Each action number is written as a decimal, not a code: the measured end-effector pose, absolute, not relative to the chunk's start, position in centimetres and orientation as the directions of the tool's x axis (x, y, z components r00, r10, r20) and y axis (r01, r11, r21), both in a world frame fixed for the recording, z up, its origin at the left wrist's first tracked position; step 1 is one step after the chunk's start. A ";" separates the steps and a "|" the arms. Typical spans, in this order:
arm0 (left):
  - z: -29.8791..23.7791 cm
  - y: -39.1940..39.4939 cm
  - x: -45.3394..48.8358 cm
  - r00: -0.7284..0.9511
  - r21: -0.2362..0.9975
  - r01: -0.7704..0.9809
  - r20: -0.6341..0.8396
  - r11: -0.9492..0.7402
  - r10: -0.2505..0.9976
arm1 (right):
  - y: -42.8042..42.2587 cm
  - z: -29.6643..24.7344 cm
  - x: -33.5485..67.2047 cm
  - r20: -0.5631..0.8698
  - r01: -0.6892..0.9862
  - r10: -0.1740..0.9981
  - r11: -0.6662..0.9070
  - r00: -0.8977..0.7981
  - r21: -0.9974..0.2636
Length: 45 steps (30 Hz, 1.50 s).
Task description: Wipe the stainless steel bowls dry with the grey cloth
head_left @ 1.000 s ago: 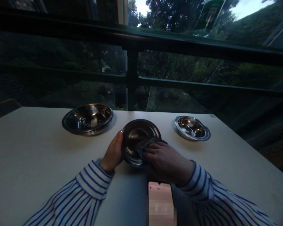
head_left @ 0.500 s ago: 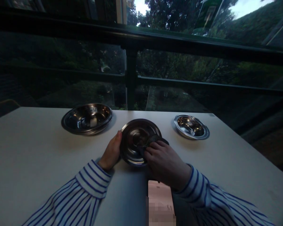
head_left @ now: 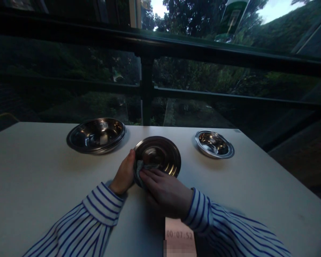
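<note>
A shiny metal bowl (head_left: pixel 160 150) is tilted up above the white table in front of me, its inside towards me. My left hand (head_left: pixel 124 174) grips its left rim, thumb on the edge and the other fingers hidden behind. My right hand (head_left: pixel 167 191) is closed on a dark, bunched cloth (head_left: pixel 139 173) and presses it against the bowl's lower left rim. Part of the cloth is covered by the right fingers.
Stacked larger metal bowls (head_left: pixel 96 137) stand at the back left of the white table (head_left: pixel 42 185). Smaller metal bowls (head_left: pixel 214 144) sit at the back right. A phone (head_left: pixel 179 235) showing a timer lies near me, below my right wrist. A dark railing (head_left: pixel 147 89) runs behind the table.
My right hand has carried the cloth from the right side of the bowl to its lower left rim. My left hand keeps its hold on the bowl.
</note>
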State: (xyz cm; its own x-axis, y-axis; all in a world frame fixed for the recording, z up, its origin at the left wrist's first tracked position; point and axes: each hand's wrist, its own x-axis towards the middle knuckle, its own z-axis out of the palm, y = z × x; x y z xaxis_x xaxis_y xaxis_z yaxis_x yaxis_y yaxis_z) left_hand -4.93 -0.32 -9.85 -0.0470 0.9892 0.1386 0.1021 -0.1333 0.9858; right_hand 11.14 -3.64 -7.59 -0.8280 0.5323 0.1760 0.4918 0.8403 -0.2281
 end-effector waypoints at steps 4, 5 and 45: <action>-9.9 -0.2 -5.0 -0.037 0.992 0.066 0.113 -0.110 0.993 | -3.5 -6.1 12.6 0.052 0.640 0.646 0.762 -0.761 -0.100; -9.9 -0.2 -5.0 -0.033 0.993 0.062 0.106 -0.104 0.994 | -3.4 -5.7 13.0 0.038 0.669 0.672 0.740 -0.740 -0.064; -9.5 -0.7 -4.6 -0.103 0.992 0.098 0.094 -0.083 0.990 | -3.3 -5.9 12.4 0.063 0.534 0.548 0.832 -0.834 -0.152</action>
